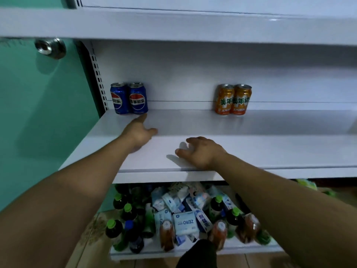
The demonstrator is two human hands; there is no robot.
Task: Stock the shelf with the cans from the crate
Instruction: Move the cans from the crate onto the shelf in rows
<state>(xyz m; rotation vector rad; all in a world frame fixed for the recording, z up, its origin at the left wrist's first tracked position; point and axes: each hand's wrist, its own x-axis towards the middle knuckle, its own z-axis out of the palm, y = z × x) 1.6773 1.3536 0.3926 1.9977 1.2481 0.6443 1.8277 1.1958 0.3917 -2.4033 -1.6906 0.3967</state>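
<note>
1. shelf (270,128): two blue cans (129,98) upright & touching, back left; two orange cans (233,99) likewise, back centre-right.
2. left hand (140,132): fingers straight, holds nothing, one fingertip just by the rt blue can's base.
3. right hand (201,151): fingers loosely bent, empty, resting nr shelf front.
4. below: bottles (116,229) & packets (183,222).

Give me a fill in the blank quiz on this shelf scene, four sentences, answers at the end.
1. The number of blue cans on the shelf is ____.
2. The orange cans stand to the ____ of the blue cans.
3. The left hand reaches toward the ____ cans.
4. The right hand rests on the shelf and holds ____.
Missing words: two; right; blue; nothing.
</note>
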